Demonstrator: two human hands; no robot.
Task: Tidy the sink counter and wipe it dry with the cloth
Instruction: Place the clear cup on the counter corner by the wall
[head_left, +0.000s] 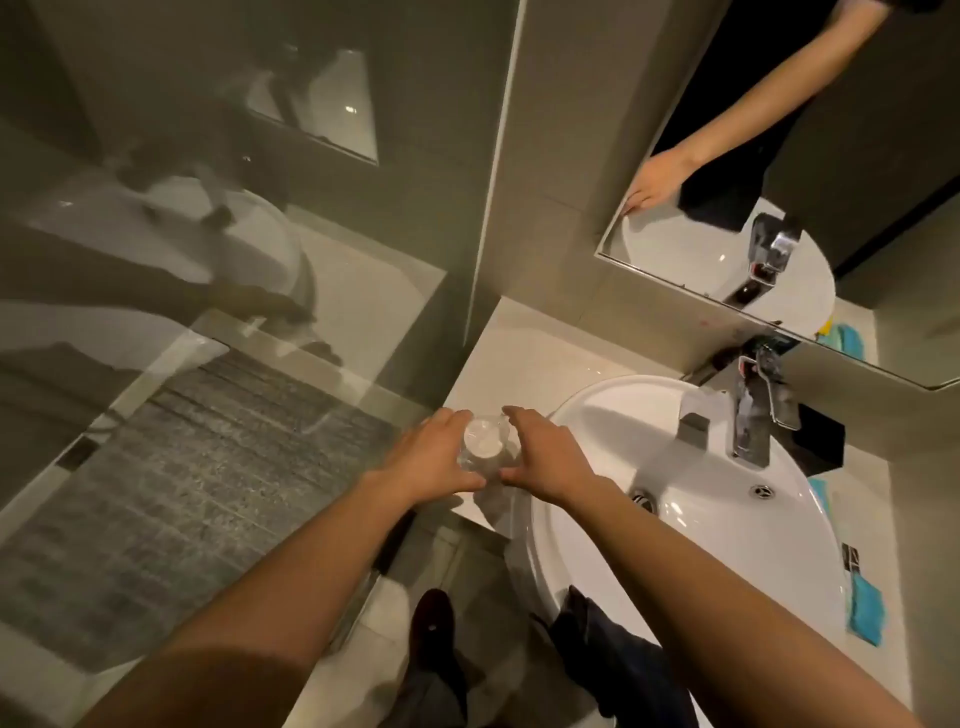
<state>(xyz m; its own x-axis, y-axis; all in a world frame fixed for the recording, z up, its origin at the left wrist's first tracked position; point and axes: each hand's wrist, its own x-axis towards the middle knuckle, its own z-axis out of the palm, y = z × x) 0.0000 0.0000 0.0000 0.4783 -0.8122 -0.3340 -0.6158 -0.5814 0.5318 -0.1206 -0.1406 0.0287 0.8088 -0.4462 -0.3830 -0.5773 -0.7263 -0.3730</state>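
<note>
Counter (524, 358), both hands (bare) around tumbler (483, 447)

Both forearms bare to near frame edge; no sleeves, watch or rings visible. Left hand (434, 457) and right hand (550, 457) ungloved. Dark trousers (613, 660) below, creased. Dark shoe (434, 631), left of the trousers, rounded toe, faint sheen.

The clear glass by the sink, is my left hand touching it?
Touching. The head view shows the left hand wrapped against the side of the clear glass, no gap visible.
</note>
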